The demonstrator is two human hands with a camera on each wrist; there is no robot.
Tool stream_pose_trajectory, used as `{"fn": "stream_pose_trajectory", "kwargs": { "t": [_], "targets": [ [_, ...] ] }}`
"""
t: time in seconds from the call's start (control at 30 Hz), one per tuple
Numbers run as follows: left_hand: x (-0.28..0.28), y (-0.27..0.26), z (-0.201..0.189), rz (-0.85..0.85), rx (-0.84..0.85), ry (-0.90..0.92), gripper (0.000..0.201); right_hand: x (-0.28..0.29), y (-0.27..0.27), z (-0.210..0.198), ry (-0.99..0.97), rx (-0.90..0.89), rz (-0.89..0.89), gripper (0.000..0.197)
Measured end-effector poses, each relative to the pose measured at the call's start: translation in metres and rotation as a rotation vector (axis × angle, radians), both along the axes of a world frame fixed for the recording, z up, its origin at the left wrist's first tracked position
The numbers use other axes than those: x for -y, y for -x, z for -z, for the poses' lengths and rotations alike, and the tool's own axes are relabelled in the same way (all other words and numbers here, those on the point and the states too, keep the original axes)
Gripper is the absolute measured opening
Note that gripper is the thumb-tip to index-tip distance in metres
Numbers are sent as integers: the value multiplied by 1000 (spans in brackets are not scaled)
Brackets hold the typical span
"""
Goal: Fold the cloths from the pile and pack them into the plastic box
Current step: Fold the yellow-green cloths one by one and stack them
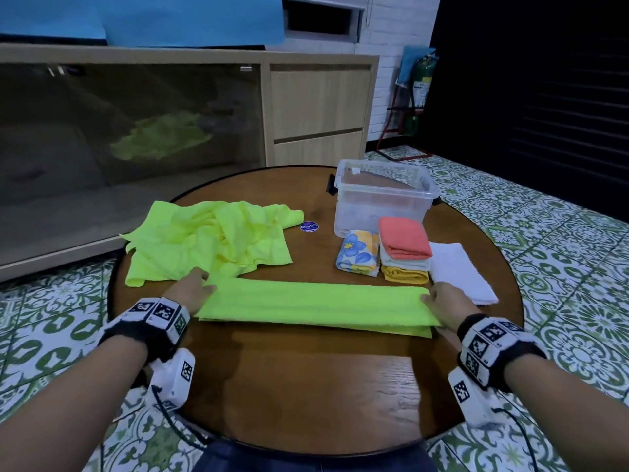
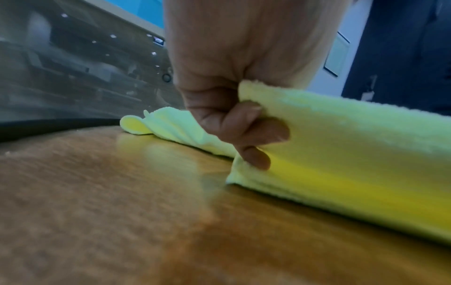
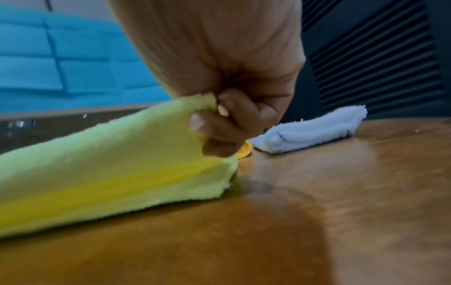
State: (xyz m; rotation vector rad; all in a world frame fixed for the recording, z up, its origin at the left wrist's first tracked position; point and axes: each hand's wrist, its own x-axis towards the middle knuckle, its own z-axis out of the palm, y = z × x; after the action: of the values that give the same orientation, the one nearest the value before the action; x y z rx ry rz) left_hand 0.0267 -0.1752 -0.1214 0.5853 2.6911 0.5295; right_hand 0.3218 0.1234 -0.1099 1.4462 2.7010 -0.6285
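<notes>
A lime green cloth point(image 1: 313, 306) lies folded into a long strip across the round wooden table point(image 1: 306, 386). My left hand point(image 1: 192, 294) grips its left end point(image 2: 253, 123), fingers curled round the edge. At the other end my right hand point(image 1: 446, 301) pinches the right end point(image 3: 202, 119) of the same strip. A pile of loose lime green cloths point(image 1: 211, 240) lies behind the left hand. The clear plastic box point(image 1: 384, 195) stands open at the back right; its contents are unclear.
In front of the box lie folded cloths: a flowered one point(image 1: 357, 255), a stack with a coral one point(image 1: 403, 241) on top, and a white towel point(image 1: 459, 272) point(image 3: 310, 129). A round blue sticker point(image 1: 309, 227) is on the table. A wooden cabinet point(image 1: 320, 107) stands behind.
</notes>
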Motion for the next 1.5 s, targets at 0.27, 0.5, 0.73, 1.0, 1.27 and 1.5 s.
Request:
{"fn": "stream_pose_trajectory", "kwargs": {
  "t": [0.27,0.5,0.73,1.0,1.27,1.5],
  "targets": [
    [-5,1,14,202,-131,185,32,-6,2,15,-13,143,-53,29],
    [-22,-11,-8,271,-334,500,39,4,6,0,-163,71,-91,35],
    [-89,-80,-10,756,-115,494,76,61,54,9,-99,308,-554,69],
    [-78,-70,14,855,-74,522,159,58,53,35,-55,391,-613,148],
    [-24,-13,17,693,-22,563,152,15,4,27,38,431,-451,99],
    [-29,4,-5,577,-163,543,72,-7,11,4,-138,422,-451,59]
  ]
}}
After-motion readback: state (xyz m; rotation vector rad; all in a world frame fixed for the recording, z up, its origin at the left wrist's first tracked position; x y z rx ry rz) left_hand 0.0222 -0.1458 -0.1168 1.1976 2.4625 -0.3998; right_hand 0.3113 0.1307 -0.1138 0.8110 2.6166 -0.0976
